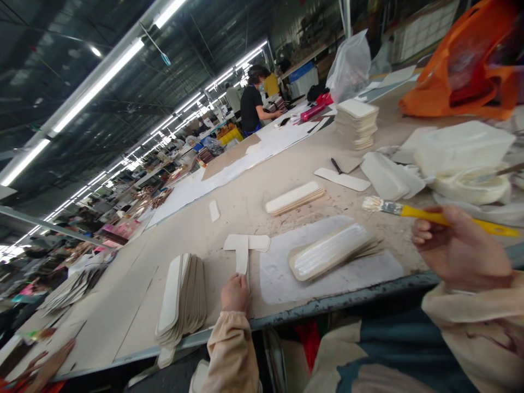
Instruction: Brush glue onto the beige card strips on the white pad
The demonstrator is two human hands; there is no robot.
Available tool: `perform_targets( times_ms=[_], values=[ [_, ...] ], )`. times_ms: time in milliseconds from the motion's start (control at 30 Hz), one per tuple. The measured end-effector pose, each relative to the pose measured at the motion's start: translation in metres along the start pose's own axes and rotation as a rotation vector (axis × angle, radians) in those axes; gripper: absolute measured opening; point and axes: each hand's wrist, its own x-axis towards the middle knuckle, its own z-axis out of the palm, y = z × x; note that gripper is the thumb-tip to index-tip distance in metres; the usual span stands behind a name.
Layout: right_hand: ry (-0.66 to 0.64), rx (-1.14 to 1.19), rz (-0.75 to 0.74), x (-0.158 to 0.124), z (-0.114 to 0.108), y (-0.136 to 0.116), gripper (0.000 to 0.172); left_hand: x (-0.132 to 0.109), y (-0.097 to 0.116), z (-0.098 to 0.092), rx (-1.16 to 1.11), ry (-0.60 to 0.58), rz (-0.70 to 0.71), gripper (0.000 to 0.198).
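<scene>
My right hand (462, 245) is closed round the yellow handle of a paintbrush (426, 214), its bristles coated with white paste. In front of me a stack of long rounded pieces (331, 254) lies on a white sheet (278, 289); the top one has wet white streaks. My left hand (236, 293) pinches the near end of a narrow cream strip (242, 254). That strip lies across another cream piece (258, 243), making a T shape. Left of this hand stands a leaning, fanned stack of cream pieces (182, 297).
A white tub (462, 150) smeared with paste, an orange bag (458, 71) and a tall stack of pieces (357, 123) stand at the right. Further back lies a low stack (295, 197). Another person's hand (53, 363) rests at the lower left; a co-worker (251, 106) stands beyond.
</scene>
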Motion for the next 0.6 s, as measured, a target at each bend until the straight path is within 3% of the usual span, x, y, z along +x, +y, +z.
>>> perform_targets(
  times_ms=[167, 367, 467, 600],
  values=[
    [-0.034, 0.067, -0.032, -0.002, -0.001, 0.007, 0.035, 0.0, -0.005, -0.007, -0.046, 0.174, -0.028, 0.027],
    [-0.105, -0.01, -0.202, -0.007, 0.002, 0.021, 0.029, -0.008, -0.004, -0.049, -0.231, 0.392, -0.01, 0.028],
    [-0.142, -0.095, -0.28, -0.012, 0.004, 0.029, 0.025, -0.019, 0.02, -0.063, -0.433, 0.428, 0.185, 0.022],
    [-0.266, -0.225, -0.316, -0.022, 0.006, 0.038, 0.024, -0.034, 0.075, -0.065, -0.647, 0.237, 0.473, 0.021]
  ],
)
